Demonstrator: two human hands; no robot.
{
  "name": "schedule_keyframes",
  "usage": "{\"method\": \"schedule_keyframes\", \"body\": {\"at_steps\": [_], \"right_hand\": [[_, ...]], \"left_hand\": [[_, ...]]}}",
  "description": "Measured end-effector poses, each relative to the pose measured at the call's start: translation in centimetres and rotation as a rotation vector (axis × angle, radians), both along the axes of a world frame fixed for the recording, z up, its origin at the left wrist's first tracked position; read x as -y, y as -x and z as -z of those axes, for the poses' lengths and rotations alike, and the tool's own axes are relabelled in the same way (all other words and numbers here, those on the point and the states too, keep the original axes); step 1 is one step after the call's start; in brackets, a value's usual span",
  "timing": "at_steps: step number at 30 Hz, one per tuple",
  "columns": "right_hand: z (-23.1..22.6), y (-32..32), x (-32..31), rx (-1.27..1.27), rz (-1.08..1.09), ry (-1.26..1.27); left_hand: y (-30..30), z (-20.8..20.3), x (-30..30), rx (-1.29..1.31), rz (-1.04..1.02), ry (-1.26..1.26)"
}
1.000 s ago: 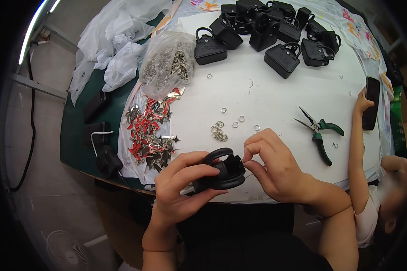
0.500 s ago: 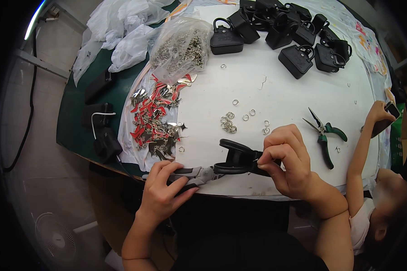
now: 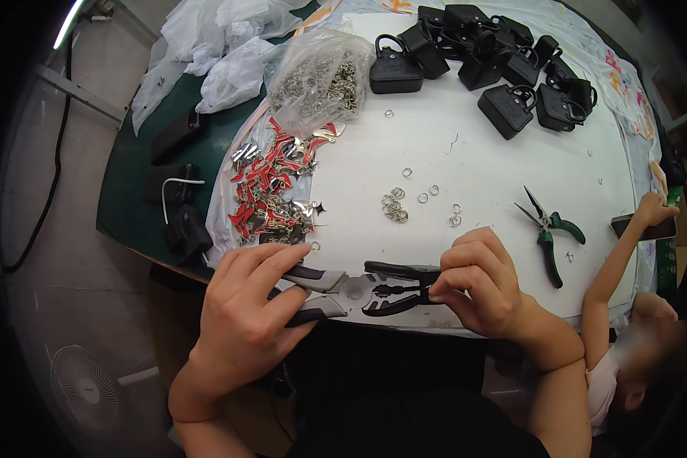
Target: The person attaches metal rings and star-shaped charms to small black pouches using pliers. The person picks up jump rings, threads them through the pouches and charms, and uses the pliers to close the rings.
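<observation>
My left hand (image 3: 249, 301) is closed around the grey-and-black handles of a pair of pliers (image 3: 330, 294), which are spread apart. Their jaws reach between two black looped straps, like the handles of a small black handbag (image 3: 395, 308). My right hand (image 3: 477, 282) pinches that black piece at its right end; the fingers hide much of it. Whether the jaws bite on anything is unclear. Near my left fingers lie a silver ring (image 3: 315, 246) and a pile of red and silver metal charms (image 3: 271, 191).
Green-handled needle-nose pliers (image 3: 548, 233) lie right of several loose rings (image 3: 394, 206). Small black handbags (image 3: 506, 111) crowd the far side beside a clear bag of metal hardware (image 3: 320, 80). At right, another person's hand (image 3: 653, 208) is by a phone (image 3: 643, 227).
My left hand has raised the pliers and spread their handles, and the jaws are now between the black straps. The black piece has tilted. The other person's hand and phone have moved.
</observation>
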State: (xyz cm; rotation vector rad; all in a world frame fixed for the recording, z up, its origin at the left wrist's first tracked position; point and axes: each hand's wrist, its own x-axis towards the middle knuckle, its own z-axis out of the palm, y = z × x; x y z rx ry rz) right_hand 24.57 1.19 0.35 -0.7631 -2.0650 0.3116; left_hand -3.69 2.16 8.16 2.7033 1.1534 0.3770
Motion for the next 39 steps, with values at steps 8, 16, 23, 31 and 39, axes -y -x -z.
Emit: {"method": "schedule_keyframes", "body": {"at_steps": [8,16,23,31,39], "right_hand": [[-0.2,0.0,0.3,0.032,0.04,-0.067],[-2.4,-6.5,1.0,0.232,0.475,0.283],[1.4,-13.2,5.4,0.59,0.862,0.525],[0.7,-10.9,5.6,0.376,0.916,0.556],[-7.8,-1.8,4.6,0.548,0.381,0.225]], "left_hand": [[-0.7,-0.2,-0.3,-0.018,0.055,-0.04],[1.0,1.3,-1.0,-0.039,0.053,-0.1],[2.1,1.4,-2.1,0.008,-0.009,0.006],[2.8,1.2,-3.1,-0.035,0.033,0.006],[3.3,0.4,-3.2,-0.043,0.028,0.057]]}}
